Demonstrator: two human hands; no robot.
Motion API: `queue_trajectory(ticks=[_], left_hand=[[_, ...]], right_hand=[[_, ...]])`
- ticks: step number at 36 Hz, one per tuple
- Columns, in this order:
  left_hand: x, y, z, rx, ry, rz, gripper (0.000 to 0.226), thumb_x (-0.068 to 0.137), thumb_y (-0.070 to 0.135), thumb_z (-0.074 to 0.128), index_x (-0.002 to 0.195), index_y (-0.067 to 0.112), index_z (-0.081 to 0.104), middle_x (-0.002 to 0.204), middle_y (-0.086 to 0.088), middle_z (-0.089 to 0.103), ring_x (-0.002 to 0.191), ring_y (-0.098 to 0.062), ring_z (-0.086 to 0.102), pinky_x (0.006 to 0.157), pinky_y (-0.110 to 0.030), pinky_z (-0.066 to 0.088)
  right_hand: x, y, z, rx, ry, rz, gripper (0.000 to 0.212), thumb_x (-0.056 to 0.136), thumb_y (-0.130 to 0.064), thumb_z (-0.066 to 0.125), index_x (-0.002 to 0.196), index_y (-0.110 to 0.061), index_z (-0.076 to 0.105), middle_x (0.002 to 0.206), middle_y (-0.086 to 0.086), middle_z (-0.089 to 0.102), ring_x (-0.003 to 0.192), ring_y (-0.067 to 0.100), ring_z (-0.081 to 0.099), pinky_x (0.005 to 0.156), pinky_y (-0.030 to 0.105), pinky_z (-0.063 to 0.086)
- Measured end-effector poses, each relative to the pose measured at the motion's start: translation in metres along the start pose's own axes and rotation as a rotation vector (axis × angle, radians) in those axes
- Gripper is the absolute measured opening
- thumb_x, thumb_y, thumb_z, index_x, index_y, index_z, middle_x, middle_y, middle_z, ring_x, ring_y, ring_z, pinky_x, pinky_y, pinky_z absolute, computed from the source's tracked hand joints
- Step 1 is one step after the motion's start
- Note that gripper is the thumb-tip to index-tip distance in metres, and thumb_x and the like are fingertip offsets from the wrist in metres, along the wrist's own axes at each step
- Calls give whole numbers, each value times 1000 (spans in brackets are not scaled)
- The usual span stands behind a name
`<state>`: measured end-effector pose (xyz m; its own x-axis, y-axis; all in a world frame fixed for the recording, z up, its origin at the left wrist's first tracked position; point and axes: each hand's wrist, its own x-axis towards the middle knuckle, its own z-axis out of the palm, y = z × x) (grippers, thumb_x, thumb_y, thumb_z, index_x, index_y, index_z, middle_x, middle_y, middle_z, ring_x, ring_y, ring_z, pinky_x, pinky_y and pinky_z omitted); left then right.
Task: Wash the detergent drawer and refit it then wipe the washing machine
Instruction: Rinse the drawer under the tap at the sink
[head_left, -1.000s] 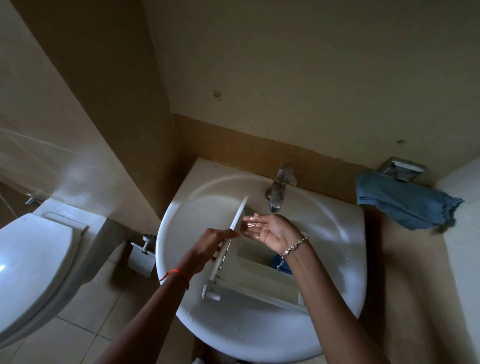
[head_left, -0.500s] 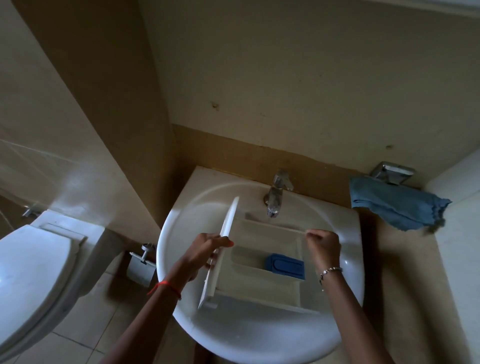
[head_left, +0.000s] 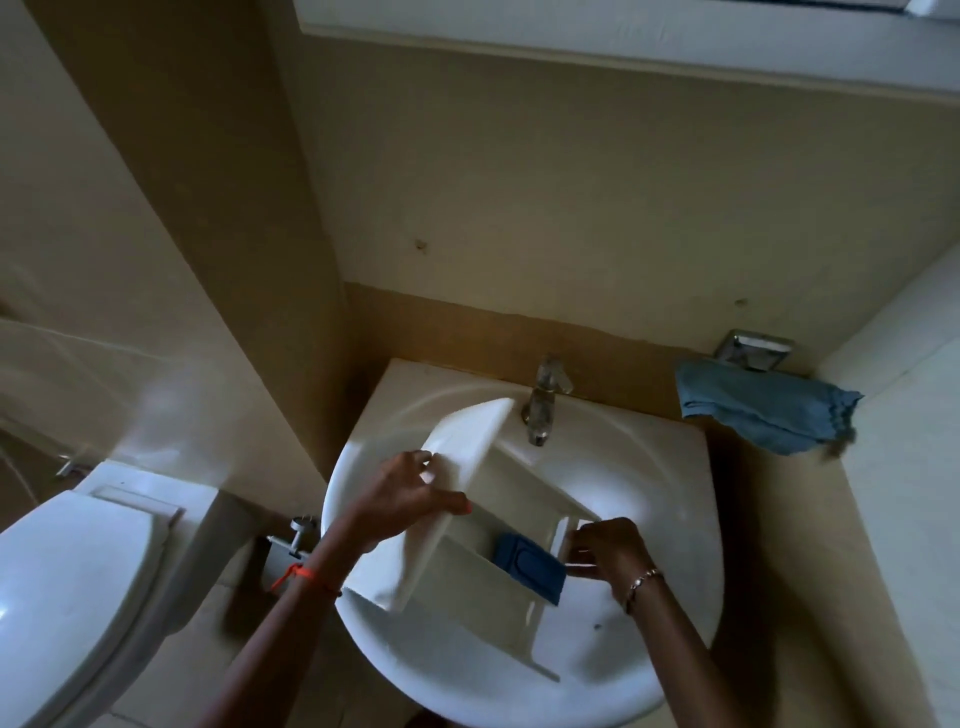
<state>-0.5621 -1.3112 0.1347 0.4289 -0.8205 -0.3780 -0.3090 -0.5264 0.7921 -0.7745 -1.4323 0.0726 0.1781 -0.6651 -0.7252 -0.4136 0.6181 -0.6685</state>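
Note:
The white detergent drawer (head_left: 498, 587) is held over the white sink (head_left: 670, 654), tilted, with its front panel (head_left: 462, 457) turned up and to the left. A blue insert (head_left: 530, 569) sits in one compartment. My left hand (head_left: 405, 493) grips the front panel, thumb on its inner edge. My right hand (head_left: 608, 553) holds the drawer's back right end, fingers curled on its rim. The chrome tap (head_left: 543, 410) stands just behind the drawer.
A blue cloth (head_left: 763, 408) hangs from a metal holder (head_left: 753, 351) on the wall at the right. A white toilet (head_left: 67, 582) stands to the left, with a toilet-roll holder (head_left: 291, 540) between it and the sink. A white ledge (head_left: 904, 467) borders the right side.
My right hand left the tap's stream and took hold of the drawer's back end. The drawer has turned clockwise and tipped, showing more of the front panel. The camera view has risen.

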Motion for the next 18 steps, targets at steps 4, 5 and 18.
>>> queue_trajectory(ticks=[4,5,18], left_hand=[[-7,8,-1,140,-1,74,93,61,29,86,140,11,40,135,-2,48,113,-14,47,83,-15,39],[-9,9,-1,178,-13,99,96,60,29,87,141,12,38,135,-2,47,116,-15,47,88,-19,39],[-8,-32,-9,224,-164,318,109,47,19,90,123,44,17,130,23,29,122,-6,35,92,-5,32]], right_hand=[[-6,8,-5,42,11,-11,9,79,15,54,76,13,62,71,25,65,62,32,65,59,37,58],[-8,10,-6,71,10,-14,9,80,13,54,77,12,62,73,25,66,65,31,66,58,36,57],[-35,28,-27,696,3,-96,12,83,12,51,86,5,60,84,19,63,81,30,62,76,43,52]])
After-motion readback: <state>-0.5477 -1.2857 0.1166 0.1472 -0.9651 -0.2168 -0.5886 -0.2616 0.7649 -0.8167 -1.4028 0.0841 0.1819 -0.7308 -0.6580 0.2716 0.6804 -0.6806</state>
